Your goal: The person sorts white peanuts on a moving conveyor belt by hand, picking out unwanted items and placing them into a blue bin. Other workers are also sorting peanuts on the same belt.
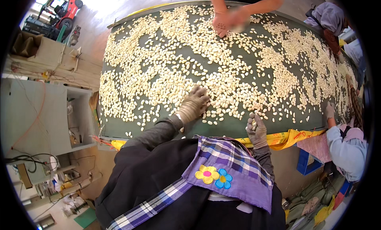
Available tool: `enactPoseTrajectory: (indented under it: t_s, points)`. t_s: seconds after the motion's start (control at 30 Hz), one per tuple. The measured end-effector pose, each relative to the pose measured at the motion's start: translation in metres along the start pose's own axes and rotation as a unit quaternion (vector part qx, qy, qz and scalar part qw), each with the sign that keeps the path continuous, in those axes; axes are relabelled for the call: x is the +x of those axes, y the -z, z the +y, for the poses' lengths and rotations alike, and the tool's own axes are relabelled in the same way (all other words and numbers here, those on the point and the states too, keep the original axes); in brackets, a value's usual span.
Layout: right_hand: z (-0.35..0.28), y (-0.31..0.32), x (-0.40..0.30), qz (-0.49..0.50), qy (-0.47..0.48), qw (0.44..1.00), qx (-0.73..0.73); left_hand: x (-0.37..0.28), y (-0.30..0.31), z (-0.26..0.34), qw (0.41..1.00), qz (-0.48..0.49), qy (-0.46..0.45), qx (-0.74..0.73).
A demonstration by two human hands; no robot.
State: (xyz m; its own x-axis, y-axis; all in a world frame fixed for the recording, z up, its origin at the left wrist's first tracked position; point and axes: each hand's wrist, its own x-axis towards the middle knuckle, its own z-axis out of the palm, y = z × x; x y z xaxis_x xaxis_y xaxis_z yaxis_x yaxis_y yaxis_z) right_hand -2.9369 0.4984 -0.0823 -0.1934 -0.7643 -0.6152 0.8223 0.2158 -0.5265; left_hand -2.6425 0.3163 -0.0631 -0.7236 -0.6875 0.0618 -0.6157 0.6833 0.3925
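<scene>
Pale cream beans [175,88] are strewn in patches over a dark green belt or tabletop [190,130]. Palm down, my left hand [193,105] in a dusty grey-brown glove rests at the near side of the thick bean layer. Its fingertips touch beans, while its palm and whatever lies under it are hidden. At the near edge, my right hand [258,131], also gloved, is turned partly palm up. A few beans [254,124] show between its curled fingers and palm.
Opposite me, a person's bare hands [221,24] work among the beans. At right, another worker's gloved hand [329,110] touches the belt, with more people beyond. Yellow sacking [285,139] lines the near edge. A blue crate [308,161] sits below; a red forklift [64,14] stands far left.
</scene>
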Motion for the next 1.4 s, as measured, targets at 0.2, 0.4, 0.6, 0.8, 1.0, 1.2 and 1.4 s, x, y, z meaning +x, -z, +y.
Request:
enactPoseTrajectory:
  t_s: [0.2,0.4,0.6,0.8,1.0,1.2,1.4]
  points:
    - [-0.017,0.006,0.003,-0.018,-0.013,0.999,-0.034,-0.077,0.01,-0.065,0.965,0.162,0.185,0.086]
    - [-0.031,0.016,0.005,-0.005,-0.027,0.999,-0.045,-0.074,-0.011,0.014,0.985,0.111,0.087,-0.095]
    - [-0.046,0.026,0.002,-0.016,-0.026,0.998,-0.056,-0.034,-0.011,0.026,0.965,0.142,0.079,-0.205]
    - [-0.057,0.045,0.009,-0.011,-0.02,0.998,-0.063,0.02,-0.012,0.008,0.973,0.19,0.126,-0.037]
    - [-0.068,0.062,0.009,-0.02,0.006,0.998,-0.066,0.047,-0.024,0.071,0.982,0.033,0.078,-0.166]
    - [-0.084,0.065,0.008,-0.008,-0.006,0.997,-0.079,0.102,-0.037,0.043,0.982,0.092,0.122,-0.113]
    - [-0.096,0.082,0.011,-0.021,-0.002,0.997,-0.072,0.14,-0.04,0.054,0.993,-0.044,0.096,0.06]
